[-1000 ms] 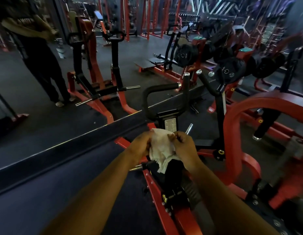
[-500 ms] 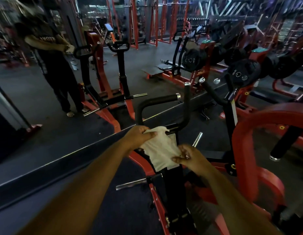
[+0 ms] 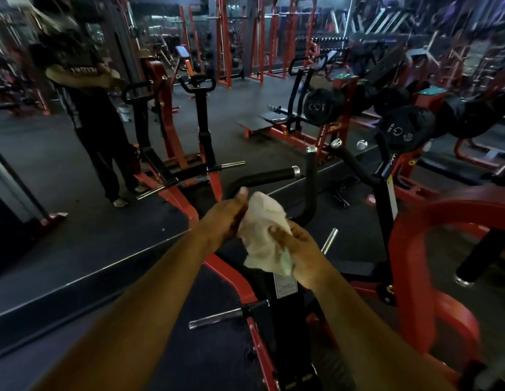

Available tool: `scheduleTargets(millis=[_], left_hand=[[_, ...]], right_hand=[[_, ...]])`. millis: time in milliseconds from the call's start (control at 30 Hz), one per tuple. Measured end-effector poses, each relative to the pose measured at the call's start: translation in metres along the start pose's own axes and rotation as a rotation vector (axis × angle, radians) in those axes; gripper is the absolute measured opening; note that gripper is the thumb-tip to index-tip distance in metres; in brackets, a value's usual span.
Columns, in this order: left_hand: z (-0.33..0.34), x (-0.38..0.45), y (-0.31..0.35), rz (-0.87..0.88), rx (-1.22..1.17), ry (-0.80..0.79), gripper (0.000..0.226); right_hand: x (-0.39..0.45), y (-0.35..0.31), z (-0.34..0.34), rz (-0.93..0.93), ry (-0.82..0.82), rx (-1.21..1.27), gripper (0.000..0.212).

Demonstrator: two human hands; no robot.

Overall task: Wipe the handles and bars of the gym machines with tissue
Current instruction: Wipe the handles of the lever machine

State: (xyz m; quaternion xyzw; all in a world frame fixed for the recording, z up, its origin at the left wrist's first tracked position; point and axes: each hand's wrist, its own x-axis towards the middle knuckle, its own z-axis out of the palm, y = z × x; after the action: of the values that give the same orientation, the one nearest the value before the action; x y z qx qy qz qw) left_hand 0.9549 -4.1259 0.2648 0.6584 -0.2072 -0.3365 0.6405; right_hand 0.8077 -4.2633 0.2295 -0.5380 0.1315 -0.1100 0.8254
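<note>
White, crumpled, soft: one tissue (image 3: 264,235), which my left hand (image 3: 227,218) and right hand (image 3: 299,253) both grasp before one curved, matte black handle (image 3: 269,176) with one chrome end cap.

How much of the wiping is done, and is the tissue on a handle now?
Nothing shows as already wiped; no bar looks different. In hand: the left hand and right hand both hold the tissue, bunching it in front of the machine, apparently off the metal. Left to do: the black handle just behind it, the upright grip beside that, and probably the other machines around the room.
</note>
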Motion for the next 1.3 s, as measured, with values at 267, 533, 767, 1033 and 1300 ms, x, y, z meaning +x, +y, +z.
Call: scheduleTargets(millis=[267,533,767,1033,1300], left_hand=[[0.018,-0.018,-0.078,-0.182,-0.294,-0.193,0.090],[-0.006,-0.009,-0.043,-0.080,-0.314,0.011,0.029],[-0.013,-0.007,-0.001,0.289,-0.024,-0.011,0.019],[-0.037,-0.007,0.038,0.479,0.247,-0.119,0.044],[-0.039,-0.012,0.042,0.321,-0.142,-0.214,0.044]], right_hand=[[0.009,0.007,0.010,0.154,0.237,0.027,0.026],[-0.002,0.005,0.012,0.057,0.185,0.009,0.027],[0.005,-0.022,0.016,-0.206,0.176,-0.068,0.028],[0.009,-0.062,-0.007,-0.557,-0.015,-0.460,0.014],[0.003,-0.059,-0.010,-0.449,-0.011,-0.491,0.029]])
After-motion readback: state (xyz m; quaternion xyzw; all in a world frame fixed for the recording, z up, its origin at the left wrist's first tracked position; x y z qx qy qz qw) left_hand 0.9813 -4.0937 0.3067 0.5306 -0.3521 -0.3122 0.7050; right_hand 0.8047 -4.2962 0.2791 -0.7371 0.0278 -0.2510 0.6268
